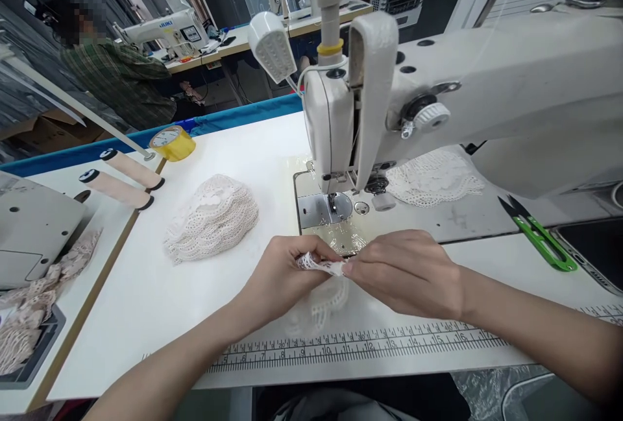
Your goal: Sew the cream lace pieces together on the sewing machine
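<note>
Bright diffuse light across white table (pixel 131 317), specular glints on glossy patch (pixel 344 239), blur on lower lace (pixel 331 304), dimmer background, stretched edges

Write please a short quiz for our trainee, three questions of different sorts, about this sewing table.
1. True or false: the lace piece between the left hand and the right hand is now under the presser foot.
2. What colour are the handles of the snips? A) red B) green C) blue
3. How many thread spools are on the table near the yellow tape roll?

Key: 1 false; 2 B; 3 two.
</note>
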